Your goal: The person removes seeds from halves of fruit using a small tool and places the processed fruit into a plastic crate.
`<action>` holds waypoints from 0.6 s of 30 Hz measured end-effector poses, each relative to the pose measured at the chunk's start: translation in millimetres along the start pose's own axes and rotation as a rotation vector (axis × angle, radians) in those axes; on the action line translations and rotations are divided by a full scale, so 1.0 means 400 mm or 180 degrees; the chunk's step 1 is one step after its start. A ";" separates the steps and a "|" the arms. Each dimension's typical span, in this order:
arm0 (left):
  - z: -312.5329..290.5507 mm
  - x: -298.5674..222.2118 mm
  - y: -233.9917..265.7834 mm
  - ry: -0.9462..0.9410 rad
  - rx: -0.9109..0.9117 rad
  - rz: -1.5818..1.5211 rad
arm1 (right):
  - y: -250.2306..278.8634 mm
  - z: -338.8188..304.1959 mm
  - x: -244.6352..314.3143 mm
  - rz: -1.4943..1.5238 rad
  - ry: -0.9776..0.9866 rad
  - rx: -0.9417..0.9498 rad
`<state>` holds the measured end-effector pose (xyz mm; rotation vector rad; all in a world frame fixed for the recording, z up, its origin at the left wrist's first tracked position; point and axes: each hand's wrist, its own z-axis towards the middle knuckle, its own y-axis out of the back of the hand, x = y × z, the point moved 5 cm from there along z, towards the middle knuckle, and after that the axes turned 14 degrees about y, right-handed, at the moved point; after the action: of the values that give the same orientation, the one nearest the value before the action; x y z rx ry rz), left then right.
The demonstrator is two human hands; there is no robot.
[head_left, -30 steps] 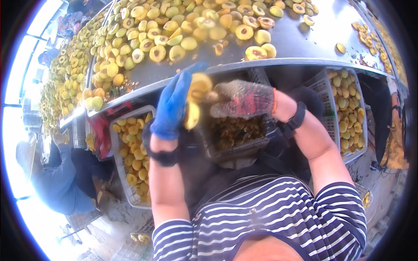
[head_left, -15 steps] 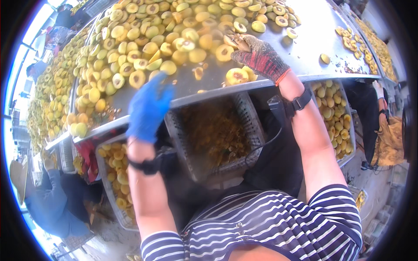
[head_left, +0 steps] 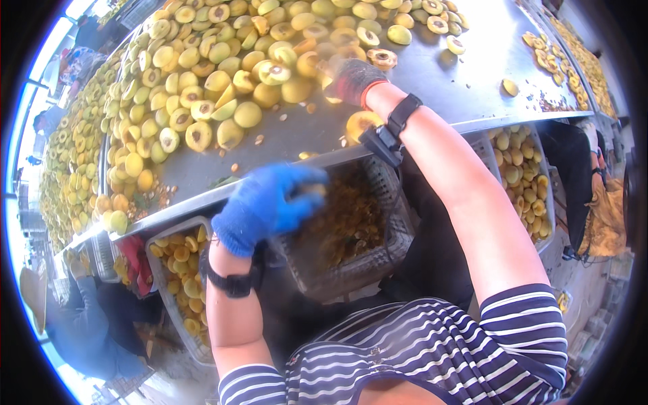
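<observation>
In a blue glove, my left hand (head_left: 263, 206) is over the table's near edge and a grey crate (head_left: 337, 270) of brownish-yellow scraps. A small yellowish fruit piece (head_left: 310, 191) shows between its thumb and curled fingers, smeared by motion. My right hand (head_left: 354, 82), gloved in red and grey, reaches into the near side of a heap of halved yellow stone fruit (head_left: 223, 50), peach-like in look. Its fingers are blurred and partly hidden among the fruit. Close by lie a half with a brown hollow (head_left: 383, 59) and another yellow fruit (head_left: 362, 125), partly behind my right wrist.
The metal table (head_left: 432, 88) has a raised front edge and carries scattered pits (head_left: 259, 139). Crates of yellow halves stand below, at left (head_left: 182, 270) and right (head_left: 523, 179). Other people work at far left (head_left: 88, 324) and far right (head_left: 587, 202).
My left hand has come down and rightward from the table edge to above the scrap crate. My right hand has moved left into the heap, its forearm now slanting across the table edge.
</observation>
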<state>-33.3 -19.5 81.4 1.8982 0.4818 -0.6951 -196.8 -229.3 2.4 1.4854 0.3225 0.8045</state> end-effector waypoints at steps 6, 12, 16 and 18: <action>-0.051 0.045 0.027 -0.0656 -0.1649 -0.1056 | 0.175 -0.170 0.277 0.3762 -0.0889 -0.0357; -0.035 0.021 0.060 -0.1290 -0.2494 -0.1880 | 0.102 -0.261 0.474 0.5126 -0.0415 -0.0975; -0.029 0.050 0.079 -0.1502 -0.2916 -0.1100 | 0.169 -0.306 0.501 0.0799 0.1203 -0.1462; -0.013 0.065 0.070 -0.1410 -0.2446 -0.1757 | 0.158 -0.310 0.504 0.0831 0.1011 -0.1284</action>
<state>4.6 -25.5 85.2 0.8540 0.8467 -1.0641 -151.9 -12.0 106.3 1.0307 0.1874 1.2413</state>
